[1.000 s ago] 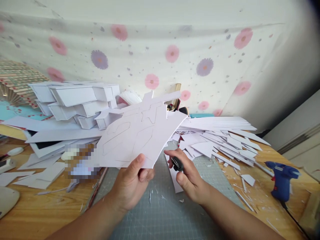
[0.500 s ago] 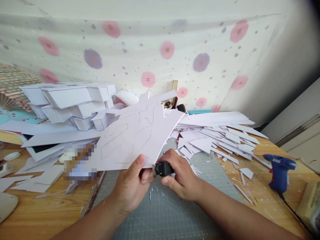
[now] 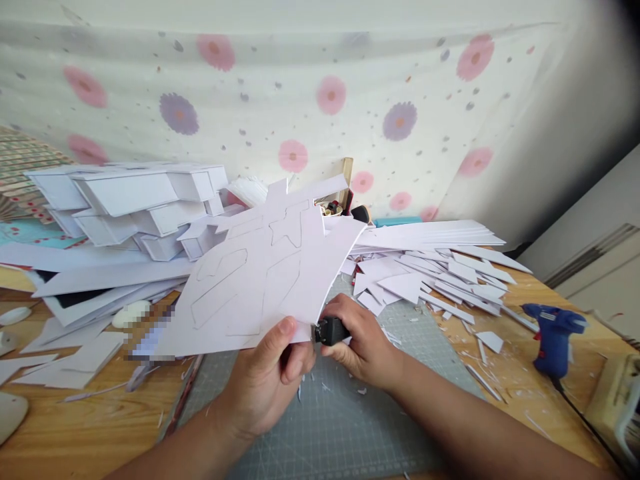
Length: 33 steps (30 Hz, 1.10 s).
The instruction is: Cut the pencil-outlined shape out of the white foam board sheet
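A white foam board sheet [image 3: 250, 280] with pencilled outlines is held up over the cutting mat. My left hand [image 3: 270, 373] pinches its lower edge, thumb on top and fingers beneath. My right hand [image 3: 363, 343] is closed around a utility knife [image 3: 331, 331] with a black body. The knife's front end touches the sheet's lower right corner, close to my left fingers. Its blade is mostly hidden. The sheet's right side is a long slanted cut edge, with a notch higher up.
A grey cutting mat [image 3: 320, 433] carries small white shavings. White offcuts [image 3: 400, 283] lie heaped to the right, near a blue glue gun [image 3: 554, 340] with a cord. Assembled white box shapes [image 3: 130, 200] stand at the back left. A white mouse [image 3: 11, 413] sits at the left edge.
The knife has shifted slightly up along the sheet's right edge. The sheet has tilted a little, its left end lower. The whole view has drifted slightly.
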{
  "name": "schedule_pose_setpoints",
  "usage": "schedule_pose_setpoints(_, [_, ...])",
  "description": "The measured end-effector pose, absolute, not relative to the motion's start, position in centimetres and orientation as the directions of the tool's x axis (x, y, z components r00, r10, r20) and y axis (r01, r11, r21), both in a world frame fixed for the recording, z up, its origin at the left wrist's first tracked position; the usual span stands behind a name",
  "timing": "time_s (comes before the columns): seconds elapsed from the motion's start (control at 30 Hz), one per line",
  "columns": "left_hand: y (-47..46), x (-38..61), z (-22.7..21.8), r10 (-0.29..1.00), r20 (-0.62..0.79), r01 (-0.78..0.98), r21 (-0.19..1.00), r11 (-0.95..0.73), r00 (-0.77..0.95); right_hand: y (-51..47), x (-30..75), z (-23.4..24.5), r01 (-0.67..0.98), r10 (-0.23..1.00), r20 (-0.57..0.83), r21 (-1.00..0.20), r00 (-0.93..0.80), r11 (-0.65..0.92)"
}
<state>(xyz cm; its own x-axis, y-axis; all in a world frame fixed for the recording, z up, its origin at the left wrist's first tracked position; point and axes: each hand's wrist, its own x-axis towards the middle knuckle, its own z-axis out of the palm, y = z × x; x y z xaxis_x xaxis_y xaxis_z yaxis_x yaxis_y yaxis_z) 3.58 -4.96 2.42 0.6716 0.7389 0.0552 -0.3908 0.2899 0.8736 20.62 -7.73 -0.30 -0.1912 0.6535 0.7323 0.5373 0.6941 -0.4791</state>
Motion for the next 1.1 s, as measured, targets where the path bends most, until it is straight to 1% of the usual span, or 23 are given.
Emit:
schedule_pose_setpoints(0.3, [-5.03,3.68,2.61,0.727,0.073,-0.382,0.884,0.27,0.683,-7.45,20.73,-0.41,0.515,0.65,0.746,-0.504,-0.145,0.693])
schedule_pose_setpoints(0.53, [-5.29,3.7,2.52,0.73,0.058,-0.41,0.856,0.314,0.681,-7.69,20.46,-0.23,0.495,0.617,0.751,-0.453,-0.236,0.741])
schedule_pose_setpoints(0.83, [-5.39,3.46,2.71,0.7,0.055,-0.358,0.886,0.294,0.712,-7.67,20.6,0.01,0.468,0.655,0.726,-0.515,-0.207,0.719])
schedule_pose_setpoints(1.1, [-5.77,3.59,2.61,0.672,0.057,-0.355,0.88,0.315,0.739,-7.44,20.67,-0.36,0.49,0.602,0.782,-0.467,-0.161,0.736])
